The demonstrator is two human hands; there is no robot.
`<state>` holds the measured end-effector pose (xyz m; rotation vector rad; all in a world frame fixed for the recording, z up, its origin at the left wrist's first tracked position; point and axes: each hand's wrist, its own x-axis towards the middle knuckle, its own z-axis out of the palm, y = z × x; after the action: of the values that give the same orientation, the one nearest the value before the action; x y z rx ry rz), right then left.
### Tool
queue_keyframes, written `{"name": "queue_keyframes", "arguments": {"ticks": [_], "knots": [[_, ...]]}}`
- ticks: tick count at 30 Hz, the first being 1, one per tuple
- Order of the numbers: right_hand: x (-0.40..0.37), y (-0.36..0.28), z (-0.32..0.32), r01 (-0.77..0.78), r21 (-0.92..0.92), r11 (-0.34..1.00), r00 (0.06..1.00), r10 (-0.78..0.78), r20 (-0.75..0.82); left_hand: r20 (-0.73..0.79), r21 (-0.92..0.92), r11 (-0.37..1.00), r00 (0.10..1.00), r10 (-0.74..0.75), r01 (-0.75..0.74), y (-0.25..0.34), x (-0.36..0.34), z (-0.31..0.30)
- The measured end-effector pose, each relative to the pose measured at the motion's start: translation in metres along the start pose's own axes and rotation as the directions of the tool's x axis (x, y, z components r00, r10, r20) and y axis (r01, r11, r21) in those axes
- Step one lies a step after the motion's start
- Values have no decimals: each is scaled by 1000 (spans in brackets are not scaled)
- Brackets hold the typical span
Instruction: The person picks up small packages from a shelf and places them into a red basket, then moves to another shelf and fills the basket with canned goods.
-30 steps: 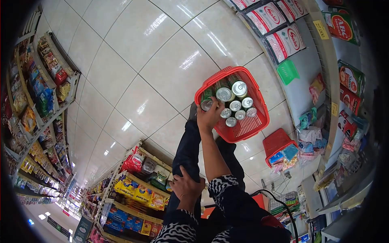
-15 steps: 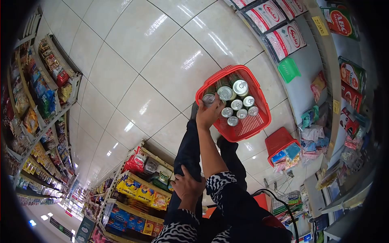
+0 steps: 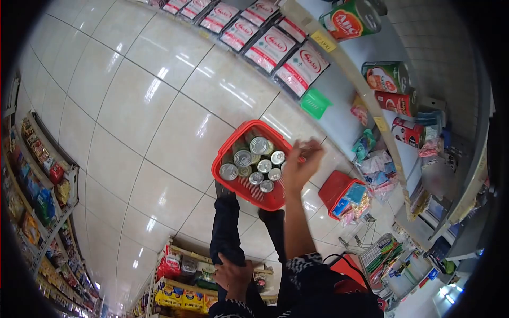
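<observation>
A red plastic basket (image 3: 222, 159) stands on the floor with several metal cans (image 3: 259, 145) upright in it, their pull-tab lids facing up. My right hand (image 3: 302, 165) hovers over the basket's right rim, hiding part of it. Its fingers are blurred but look loosely apart, and I see nothing in them. My left hand (image 3: 232, 275) rests on my bent knee, fingers spread over the dark trouser leg (image 3: 225, 228), holding nothing.
A low shelf on the right carries Sasa packets (image 3: 275, 47), a green plastic tray (image 3: 316, 103) and large ABC sardine cans (image 3: 350, 20). A smaller red basket (image 3: 334, 191) with packets stands right of mine. Yellow Blue Band packs (image 3: 183, 297) fill a shelf below.
My right hand has left the can at the basket's left side and moved right, over the far rim. My view has turned toward the right shelf. The left hand stays on the knee.
</observation>
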<state>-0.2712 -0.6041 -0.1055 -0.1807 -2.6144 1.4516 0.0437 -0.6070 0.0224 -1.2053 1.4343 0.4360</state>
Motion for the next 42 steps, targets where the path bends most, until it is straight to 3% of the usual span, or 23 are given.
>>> {"name": "queue_keyframes", "arguments": {"ticks": [1, 3, 7, 10, 13, 17, 19, 23, 25, 26, 28, 30, 33, 35, 37, 39, 40, 41, 42], "knots": [[35, -8, -4, 202, -128, 971, 976, -210, -52, 7, 17, 1000, 1000, -5, 5, 2, -2, -5], [101, -53, -2, 416, -92, 905, 890, -426, -163, 42, 21, 999, 999, -29, 28, 5, -4, -13], [194, -133, 16, 590, -235, 772, 775, -623, -101, 13, 36, 999, 1000, -10, 9, 8, -5, -16], [223, -159, 39, 614, -243, 751, 757, -647, -90, -30, 53, 999, 1000, 2, 0, 9, -4, -13], [234, -152, 57, 620, -291, 728, 777, -620, 104, 0, 25, 1000, 1000, 7, -7, 10, -2, -15], [226, -159, 67, 568, -480, 668, 770, -637, 25, 5, 29, 1000, 1000, -3, 2, 12, -2, -15], [253, -173, 69, 675, -508, 535, 600, -799, -44, 10, 25, 1000, 1000, -5, 5, 12, -4, -17], [322, -230, 82, 711, -550, 439, 586, -801, 118, 0, 39, 999, 1000, -6, 6, 20, -9, -32], [333, -255, 95, 601, -622, 502, 780, -537, 321, 12, 19, 1000, 1000, -4, 4, 20, -11, -36], [333, -262, 103, 610, -616, 498, 774, -542, 328, 8, 10, 1000, 1000, -4, 4, 21, -10, -36], [330, -275, 119, 548, -745, 380, 836, -275, 475, 1, -10, 1000, 1000, -9, 9, 23, -5, -37], [317, -275, 125, 576, -691, 436, 817, -320, 479, 11, -17, 1000, 1000, 7, -6, 21, -4, -36], [261, -276, 127, 659, -591, 465, 724, -606, 331, -22, -88, 996, 1000, 18, -20, 17, -2, -35], [207, -291, 106, 645, -470, 603, 756, -593, 277, -3, -79, 997, 1000, 2, -2, 18, -3, -41], [187, -240, 81, 858, -436, 271, 353, -929, 116, 27, -78, 997, 1000, -4, 6, 18, -4, -46], [126, -218, 55, 836, -409, 366, 395, -919, -13, 42, -75, 997, 999, -18, 21, 17, -2, -46], [103, -197, 37, 835, -342, 431, 472, -880, 44, 42, -70, 997, 999, -16, 19, 17, -2, -46], [87, -167, 26, 809, -88, 581, 587, -807, 66, 62, -75, 997, 998, -17, 22, 17, -2, -48], [66, -128, 15, 599, 135, 789, 775, -614, 148, 71, -70, 997, 997, -24, 29, 17, -2, -48]]}}
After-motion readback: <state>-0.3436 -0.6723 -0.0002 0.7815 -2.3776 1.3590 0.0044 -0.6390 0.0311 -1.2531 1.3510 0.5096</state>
